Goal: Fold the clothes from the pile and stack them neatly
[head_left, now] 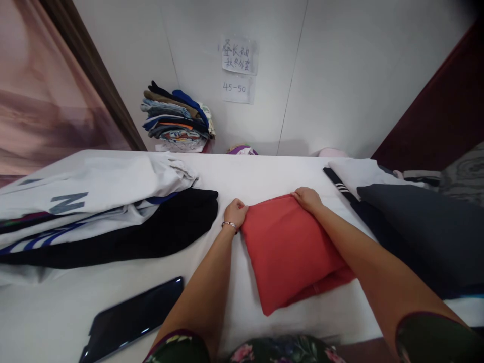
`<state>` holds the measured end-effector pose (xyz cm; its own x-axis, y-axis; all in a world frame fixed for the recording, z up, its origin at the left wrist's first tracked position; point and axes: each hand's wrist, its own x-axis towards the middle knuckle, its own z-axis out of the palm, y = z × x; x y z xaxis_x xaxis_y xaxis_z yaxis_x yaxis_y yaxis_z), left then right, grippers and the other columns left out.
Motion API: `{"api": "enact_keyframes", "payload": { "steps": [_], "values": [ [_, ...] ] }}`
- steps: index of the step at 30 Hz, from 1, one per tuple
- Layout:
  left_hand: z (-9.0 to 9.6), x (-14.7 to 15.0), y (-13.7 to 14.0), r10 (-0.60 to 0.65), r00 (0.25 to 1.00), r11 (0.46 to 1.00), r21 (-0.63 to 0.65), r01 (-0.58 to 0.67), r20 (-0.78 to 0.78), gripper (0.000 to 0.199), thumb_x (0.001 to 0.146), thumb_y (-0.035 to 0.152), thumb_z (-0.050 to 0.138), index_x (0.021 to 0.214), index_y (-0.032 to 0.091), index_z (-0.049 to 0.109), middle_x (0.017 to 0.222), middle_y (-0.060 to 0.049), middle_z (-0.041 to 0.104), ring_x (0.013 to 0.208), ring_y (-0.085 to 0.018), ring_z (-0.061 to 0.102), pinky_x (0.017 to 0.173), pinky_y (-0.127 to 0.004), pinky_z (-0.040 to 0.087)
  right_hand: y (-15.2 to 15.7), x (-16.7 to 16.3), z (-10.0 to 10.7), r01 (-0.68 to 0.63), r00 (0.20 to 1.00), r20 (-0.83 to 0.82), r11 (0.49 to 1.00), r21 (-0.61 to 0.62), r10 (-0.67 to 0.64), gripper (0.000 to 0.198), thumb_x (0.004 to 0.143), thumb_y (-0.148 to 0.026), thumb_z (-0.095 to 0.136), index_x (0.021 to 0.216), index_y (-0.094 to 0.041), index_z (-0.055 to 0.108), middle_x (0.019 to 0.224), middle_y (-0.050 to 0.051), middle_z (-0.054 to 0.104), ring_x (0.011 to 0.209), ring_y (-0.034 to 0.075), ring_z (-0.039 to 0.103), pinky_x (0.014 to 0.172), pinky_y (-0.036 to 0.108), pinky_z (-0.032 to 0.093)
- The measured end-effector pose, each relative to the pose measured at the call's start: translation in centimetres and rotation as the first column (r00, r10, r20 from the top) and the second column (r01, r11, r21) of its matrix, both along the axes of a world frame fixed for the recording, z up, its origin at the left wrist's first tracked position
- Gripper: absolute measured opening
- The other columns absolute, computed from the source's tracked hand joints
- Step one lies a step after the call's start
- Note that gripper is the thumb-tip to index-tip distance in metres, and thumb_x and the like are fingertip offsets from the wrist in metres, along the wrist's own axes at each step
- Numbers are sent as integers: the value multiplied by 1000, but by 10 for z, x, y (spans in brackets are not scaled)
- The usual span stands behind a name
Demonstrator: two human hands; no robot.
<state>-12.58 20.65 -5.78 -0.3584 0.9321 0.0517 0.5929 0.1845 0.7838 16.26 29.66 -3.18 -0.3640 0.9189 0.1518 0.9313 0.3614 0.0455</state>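
Note:
A red folded garment [289,247] lies flat on the white table in front of me, its layers showing along the near right edge. My left hand [235,213] pinches its far left corner, a bracelet around the wrist. At the far right corner, my right hand [308,198] grips the cloth between thumb and fingers. Which kind of garment it is, I cannot tell from the folded shape.
Left on the table [212,322] lie a black garment [170,227], white clothes [109,176] and a black phone [136,317]. Dark grey clothing [423,222] is heaped right. A stack of folded clothes [177,118] stands beyond the far edge, near paper signs [239,55] on the wall.

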Motion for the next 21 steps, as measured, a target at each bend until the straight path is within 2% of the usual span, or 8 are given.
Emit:
{"api": "enact_keyframes", "payload": {
  "steps": [3,4,6,8,10,12,16,21],
  "values": [
    [0,0,0,6,1000,1000,-6,-6,-11,6,71,28,57,69,23,55,73,1,64,73,-17,58,66,-28,41,-2,-9,3,-85,993,-76,993,81,92,45,95,-47,30,113,-21,62,122,10,61,118,26,50,101,42,31],
    [-1,0,1,8,1000,1000,-8,-8,-15,5,71,28,57,69,23,55,73,1,64,73,-18,58,66,-28,41,-3,-12,2,-133,985,-102,988,74,141,46,95,-49,31,120,-22,59,130,9,56,125,26,45,105,45,27],
    [-2,0,1,11,1000,1000,-12,-12,-21,4,71,27,56,69,23,55,73,1,65,74,-18,59,66,-28,41,-3,-17,-5,-200,971,-143,978,-52,191,50,94,-53,30,129,-25,53,141,6,47,134,25,35,109,47,22],
    [-2,0,2,14,1000,1000,-16,-14,-24,4,71,27,55,70,24,56,73,1,65,75,-18,59,66,-27,41,-2,-18,-14,-191,974,-165,954,-232,155,53,93,-55,27,133,-27,49,147,4,40,137,25,30,110,46,22],
    [-3,0,2,16,1000,1000,-20,-17,-26,4,72,27,55,71,24,56,73,1,65,75,-18,60,66,-27,41,1,-18,-21,-157,979,-177,933,-324,104,55,93,-56,26,136,-27,47,149,3,36,139,24,27,111,45,23],
    [-2,-1,2,14,999,1000,-24,-15,-30,3,71,27,55,70,24,56,73,1,66,75,-18,60,66,-27,42,3,-17,-23,-159,977,-185,934,-321,103,54,94,-55,26,136,-27,47,149,2,36,140,23,26,112,44,22],
    [0,-1,3,-4,999,1000,-24,3,-47,4,71,27,55,69,24,56,73,0,66,74,-19,60,65,-28,41,-1,-19,-16,-161,974,-196,954,-251,113,47,96,-48,26,127,-29,55,142,1,47,136,21,34,111,44,26],
    [2,-2,4,-29,997,999,-22,28,-72,6,72,28,55,67,24,56,75,0,67,74,-18,60,65,-28,41,-35,-4,-7,-71,968,-251,978,-198,19,44,94,-47,33,128,-28,54,139,4,50,132,23,40,109,49,29]
  ]
}}
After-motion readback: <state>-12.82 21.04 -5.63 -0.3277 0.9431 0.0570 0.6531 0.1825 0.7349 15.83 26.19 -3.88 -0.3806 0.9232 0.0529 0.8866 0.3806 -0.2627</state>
